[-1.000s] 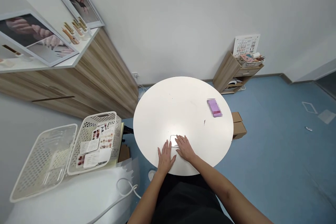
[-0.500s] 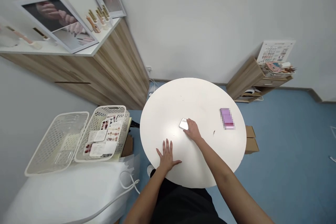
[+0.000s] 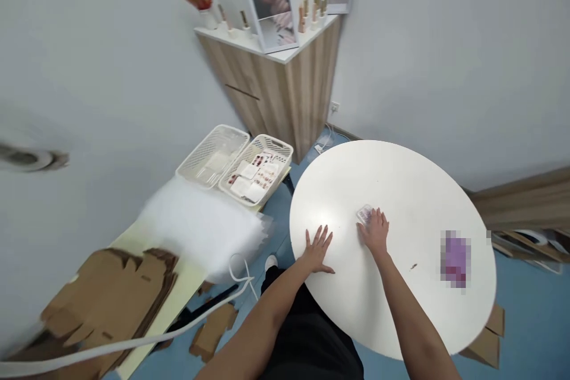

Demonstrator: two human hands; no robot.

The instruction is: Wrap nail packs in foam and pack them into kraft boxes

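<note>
Pale rectangular packet point(image 3: 364, 214) | purplish tint | flat on white table point(image 3: 401, 178)

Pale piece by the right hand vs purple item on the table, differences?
Contact: right hand is at the pale piece; no hand is on the purple item.
Size: the pale piece shows smaller than the purple item.
Colour: the pale piece is whitish with purplish marks; the purple item, pixelated, has a reddish patch.
Shared: both are on the white table.

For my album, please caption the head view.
Left hand spread on a white table, right hand touching a small flat item.
</note>
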